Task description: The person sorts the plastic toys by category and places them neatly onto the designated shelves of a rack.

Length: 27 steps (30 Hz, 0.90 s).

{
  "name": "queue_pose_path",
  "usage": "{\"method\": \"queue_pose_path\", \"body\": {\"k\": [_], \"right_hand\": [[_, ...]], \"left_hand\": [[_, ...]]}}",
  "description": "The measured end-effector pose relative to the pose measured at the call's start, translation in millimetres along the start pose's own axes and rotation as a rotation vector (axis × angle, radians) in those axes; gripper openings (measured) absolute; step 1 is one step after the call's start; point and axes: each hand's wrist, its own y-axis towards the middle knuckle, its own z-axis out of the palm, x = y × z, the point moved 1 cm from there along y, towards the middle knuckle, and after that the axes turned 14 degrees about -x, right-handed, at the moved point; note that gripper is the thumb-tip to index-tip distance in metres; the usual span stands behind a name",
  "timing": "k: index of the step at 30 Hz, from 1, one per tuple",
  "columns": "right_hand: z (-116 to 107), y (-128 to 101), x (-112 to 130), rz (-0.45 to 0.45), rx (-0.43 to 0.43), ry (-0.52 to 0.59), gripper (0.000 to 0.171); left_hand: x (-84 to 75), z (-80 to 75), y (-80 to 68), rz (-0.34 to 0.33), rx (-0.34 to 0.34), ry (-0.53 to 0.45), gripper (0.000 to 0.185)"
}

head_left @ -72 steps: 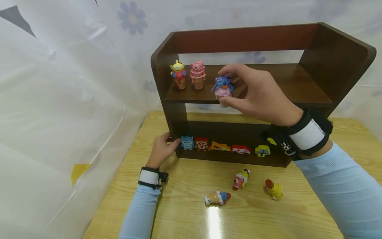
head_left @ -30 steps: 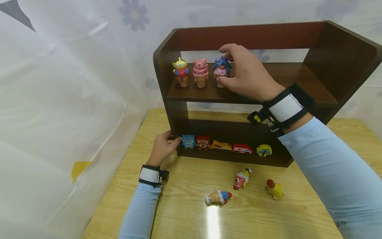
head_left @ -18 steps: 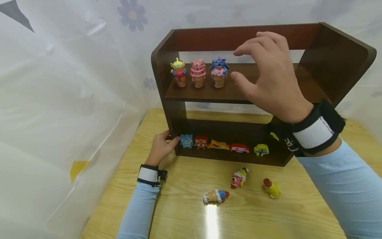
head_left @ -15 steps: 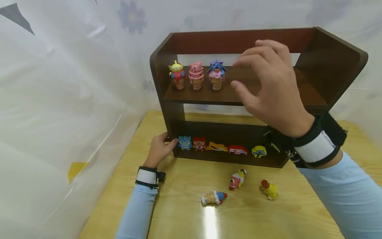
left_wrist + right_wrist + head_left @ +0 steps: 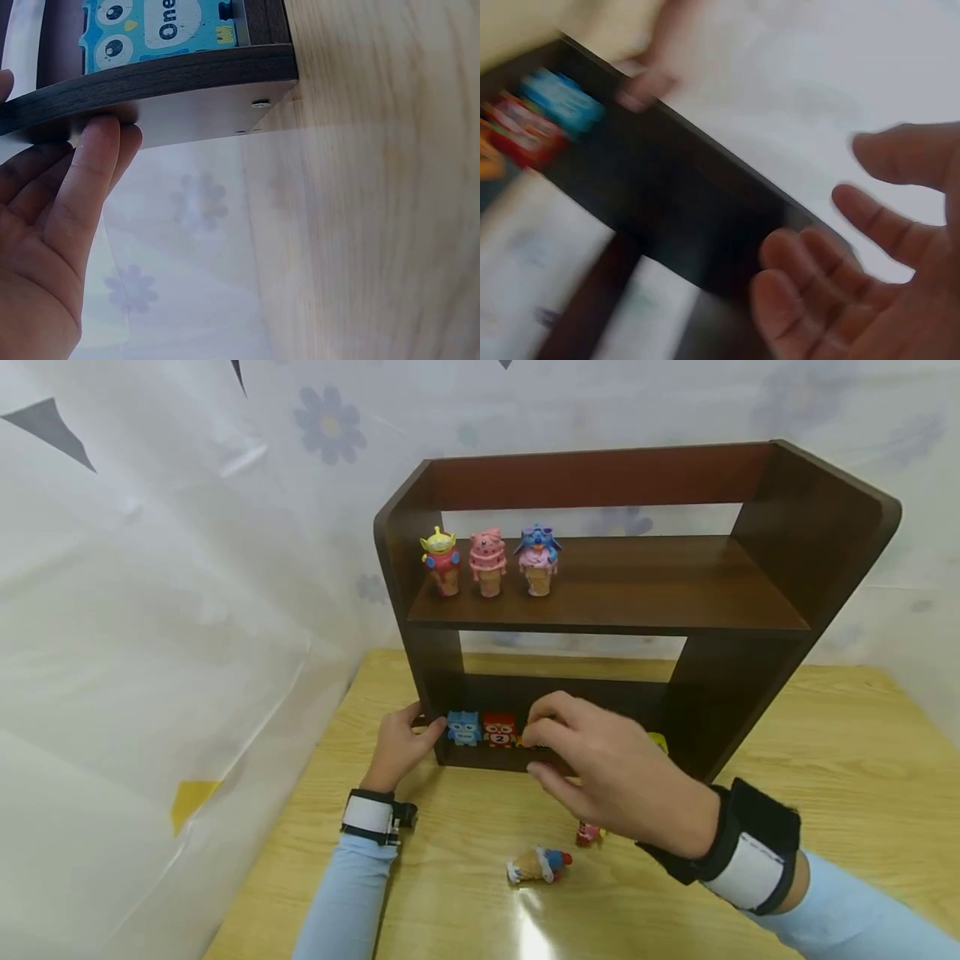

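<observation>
A dark wooden shelf [image 5: 622,610] stands on a light wooden table [image 5: 825,735]. On its upper board stand a green alien cone figure [image 5: 441,560], a pink one [image 5: 487,562] and a blue one [image 5: 537,558]. My left hand [image 5: 408,739] grips the shelf's lower left side panel [image 5: 187,82], fingers [image 5: 82,180] on its outer face, beside a blue owl block [image 5: 161,30]. My right hand [image 5: 543,750] hovers open and empty in front of the lower board, above the table. A cone figure [image 5: 538,864] lies on the table below it; a second figure [image 5: 587,835] is mostly hidden.
On the lower board the blue owl block [image 5: 463,727] and a red owl block [image 5: 498,730] show; others sit behind my right hand, with a yellow piece [image 5: 658,742] peeking out. A flowered plastic sheet [image 5: 150,610] hangs to the left and behind.
My right hand set the blue figure on the upper board beside the pink one, let go, and dropped down in front of the lower board. The left hand stayed put.
</observation>
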Motion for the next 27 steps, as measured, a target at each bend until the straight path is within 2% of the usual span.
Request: {"method": "queue_pose_path", "body": {"k": [5,9,12,16,20,23,27], "right_hand": [[42,-41,1,0.180,0.302,-0.035,0.041],[65,-69,2,0.306,0.516,0.000,0.048],[75,-81,0,0.320,0.616,0.049,0.052],[80,-94,-1,0.259,0.659,0.082,0.048],[85,-103,-1,0.185,0.613,0.072,0.034],[87,-108,-1,0.181,0.582,0.084,0.028],[92,-112,0,0.215,0.605,0.127,0.030]], "left_hand": [[1.0,0.9,-2.4,-0.003,-0.008,0.013,0.026],[0.7,0.5,-3.1,-0.005,-0.012,0.015,0.025],[0.8,0.6,-1.1,-0.013,-0.013,0.010,0.026],[1.2,1.3,-0.3,-0.008,-0.019,0.006,0.026],[1.2,1.8,-0.3,-0.002,-0.020,0.016,0.027],[0.4,1.6,-0.2,-0.005,-0.012,0.023,0.026],[-1.3,-0.1,-0.5,-0.007,-0.012,0.026,0.025]]}}
